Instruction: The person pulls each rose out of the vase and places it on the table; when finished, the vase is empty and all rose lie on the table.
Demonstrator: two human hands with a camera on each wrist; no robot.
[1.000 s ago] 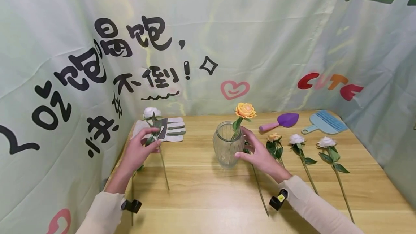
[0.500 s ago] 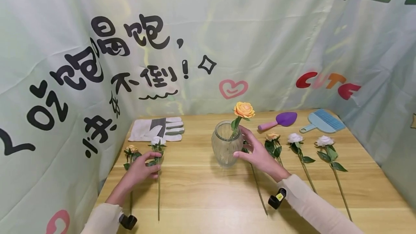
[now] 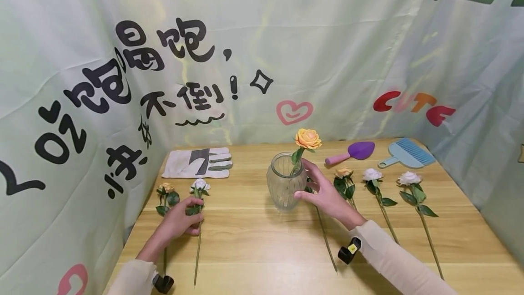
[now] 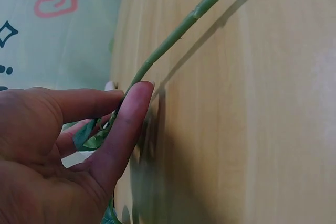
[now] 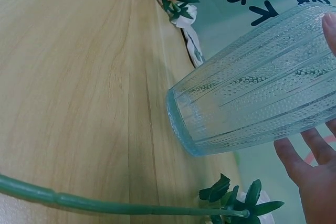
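My left hand (image 3: 178, 220) pinches the stem of a white rose (image 3: 200, 185) between thumb and fingers, at the left of the table. The stem (image 4: 173, 38) casts a shadow on the wood in the left wrist view. An orange rose (image 3: 165, 189) lies just left of that hand. Around a ribbed glass vase (image 3: 282, 190), my right hand (image 3: 327, 195) has its thumb in front and fingers at the far side. Another orange rose (image 3: 308, 139) stands at the vase mouth; its lower stem cannot be made out. A stem (image 3: 326, 240) lies beneath the right hand, its flower hidden.
To the right lie an orange rose (image 3: 344, 172) and two white roses, one nearer (image 3: 372, 175) and one farther right (image 3: 409, 178). Behind are a purple trowel (image 3: 361, 150), a blue dustpan-like tool (image 3: 409, 153) and a work glove (image 3: 196, 163). Printed curtain (image 3: 348, 49) surrounds the table.
My left hand has brought the white rose down from in front of the glove toward the near side, beside the orange rose. The right hand has stayed at the vase.
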